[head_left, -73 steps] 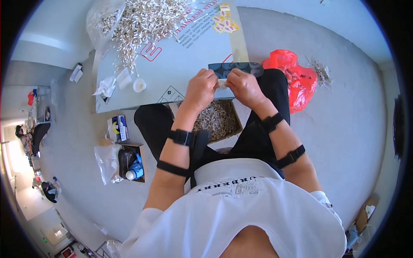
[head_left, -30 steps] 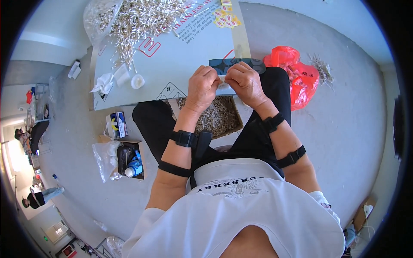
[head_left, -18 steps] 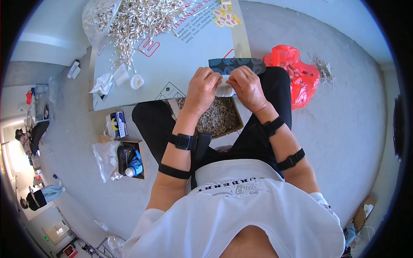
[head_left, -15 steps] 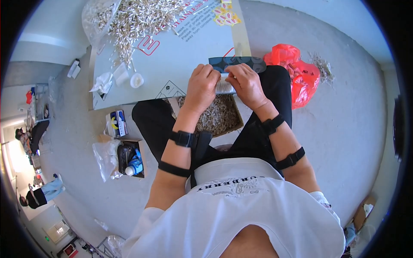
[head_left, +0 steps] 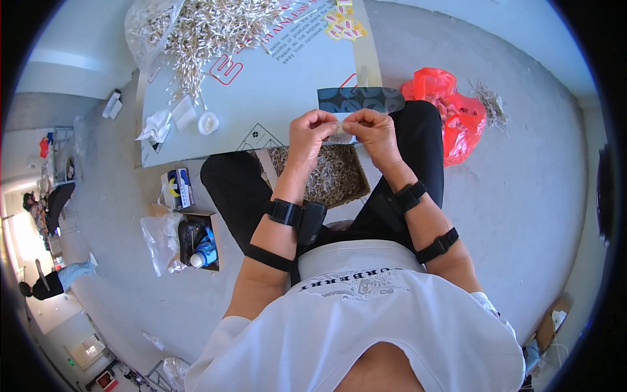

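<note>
My left hand [head_left: 308, 136] and my right hand [head_left: 373, 136] meet at the near edge of the table, fingertips pinched close together. Between them is a small clear plastic bag [head_left: 339, 138] with whitish contents, partly covered by my fingers. Just beyond it lies a dark strip with a round pattern [head_left: 359, 99]. Below my hands, between my knees, an open cardboard box [head_left: 358, 194] holds a mass of cotton swabs [head_left: 326, 171].
A big heap of cotton swabs [head_left: 209, 32] spills from a clear bag at the table's far left. Yellow-and-red labels [head_left: 346, 27] lie far right. Nearer left are a white roll [head_left: 208, 123] and crumpled tissue [head_left: 155, 125]. A red plastic bag [head_left: 460, 124] rests on the floor.
Both hands have turned slightly, so the thumbs and pinched fingertips now show nearer each other over the bag. In the background at left, a person has shifted posture.
</note>
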Demonstrator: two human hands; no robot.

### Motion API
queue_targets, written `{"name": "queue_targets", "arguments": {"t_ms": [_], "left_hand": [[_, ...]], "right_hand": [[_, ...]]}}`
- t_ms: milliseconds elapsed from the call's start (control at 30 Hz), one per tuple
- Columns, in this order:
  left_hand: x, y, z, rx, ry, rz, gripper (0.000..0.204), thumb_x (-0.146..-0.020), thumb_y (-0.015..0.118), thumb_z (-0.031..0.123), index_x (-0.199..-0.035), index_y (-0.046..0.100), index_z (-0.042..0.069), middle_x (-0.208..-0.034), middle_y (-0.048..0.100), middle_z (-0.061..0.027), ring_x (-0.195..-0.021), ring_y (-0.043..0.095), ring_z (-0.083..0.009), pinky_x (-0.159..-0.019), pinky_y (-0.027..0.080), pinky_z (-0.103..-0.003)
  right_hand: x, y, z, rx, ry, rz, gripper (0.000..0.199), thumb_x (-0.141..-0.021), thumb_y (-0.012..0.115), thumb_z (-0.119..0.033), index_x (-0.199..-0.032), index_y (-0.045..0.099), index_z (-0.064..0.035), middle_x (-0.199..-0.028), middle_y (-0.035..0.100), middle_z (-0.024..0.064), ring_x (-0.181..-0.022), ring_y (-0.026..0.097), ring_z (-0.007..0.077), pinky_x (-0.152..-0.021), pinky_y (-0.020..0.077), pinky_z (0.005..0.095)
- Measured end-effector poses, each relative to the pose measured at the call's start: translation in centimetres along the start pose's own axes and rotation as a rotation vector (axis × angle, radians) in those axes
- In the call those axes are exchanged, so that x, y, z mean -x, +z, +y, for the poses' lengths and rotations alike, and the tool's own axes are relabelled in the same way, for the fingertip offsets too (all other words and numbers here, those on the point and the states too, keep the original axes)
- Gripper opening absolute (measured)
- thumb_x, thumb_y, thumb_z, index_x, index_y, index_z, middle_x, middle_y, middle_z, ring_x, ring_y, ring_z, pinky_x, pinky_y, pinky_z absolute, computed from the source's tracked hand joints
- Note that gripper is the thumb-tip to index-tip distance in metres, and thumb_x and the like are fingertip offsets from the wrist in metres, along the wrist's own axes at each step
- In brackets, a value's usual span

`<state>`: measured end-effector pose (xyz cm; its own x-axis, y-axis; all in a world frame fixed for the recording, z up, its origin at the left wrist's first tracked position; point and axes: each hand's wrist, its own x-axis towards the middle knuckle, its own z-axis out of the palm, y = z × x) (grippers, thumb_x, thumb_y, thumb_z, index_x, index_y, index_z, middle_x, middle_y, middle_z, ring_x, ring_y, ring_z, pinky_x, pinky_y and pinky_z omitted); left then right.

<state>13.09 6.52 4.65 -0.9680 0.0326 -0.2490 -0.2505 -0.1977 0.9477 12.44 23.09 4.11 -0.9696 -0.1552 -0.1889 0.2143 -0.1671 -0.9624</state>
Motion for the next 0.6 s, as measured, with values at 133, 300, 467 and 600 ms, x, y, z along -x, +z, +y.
{"name": "queue_targets", "arguments": {"t_ms": [133,300,467,600], "left_hand": [[-0.2,-0.3,-0.7,-0.031,0.105,0.023,0.005,-0.078,0.068,0.001,-0.083,0.069,-0.001,-0.078,0.064,-0.0003,-0.067,0.055,-0.0072,-0.063,0.045,-0.023],[0.1,-0.7,-0.6,-0.027,0.173,0.008,0.005,-0.079,0.067,-0.001,-0.084,0.068,-0.002,-0.077,0.064,-0.0025,-0.068,0.058,-0.0086,-0.064,0.048,-0.025],[1.0,-0.3,-0.3,-0.2,0.363,0.079,0.004,-0.079,0.066,-0.004,-0.083,0.065,-0.002,-0.08,0.064,-0.008,-0.072,0.063,-0.0166,-0.067,0.053,-0.031],[0.6,-0.6,0.6,-0.797,0.729,0.071,0.011,-0.075,0.063,-0.006,-0.084,0.057,-0.002,-0.085,0.06,-0.014,-0.077,0.062,-0.0289,-0.07,0.053,-0.036]], "right_hand": [[-0.2,0.2,0.7,0.021,-0.155,0.022,0.01,-0.08,0.074,-0.002,-0.078,0.064,-0.0006,-0.074,0.057,-0.0031,-0.064,0.048,0.0049,-0.058,0.0392,0.021],[-0.2,0.2,0.5,0.354,-0.376,0.058,0.013,-0.081,0.072,-0.002,-0.077,0.06,0.0009,-0.076,0.053,0.0012,-0.066,0.049,0.0091,-0.059,0.0406,0.0241],[0.0,0.2,0.8,0.273,-0.317,0.061,0.013,-0.081,0.071,-0.003,-0.078,0.059,0.0009,-0.076,0.052,0.0026,-0.067,0.049,0.01,-0.06,0.0408,0.0251],[-0.1,0.3,0.7,0.308,-0.341,0.058,0.012,-0.082,0.07,-0.004,-0.079,0.06,0.0002,-0.076,0.052,0.0032,-0.067,0.049,0.0105,-0.061,0.0411,0.0251]]}}
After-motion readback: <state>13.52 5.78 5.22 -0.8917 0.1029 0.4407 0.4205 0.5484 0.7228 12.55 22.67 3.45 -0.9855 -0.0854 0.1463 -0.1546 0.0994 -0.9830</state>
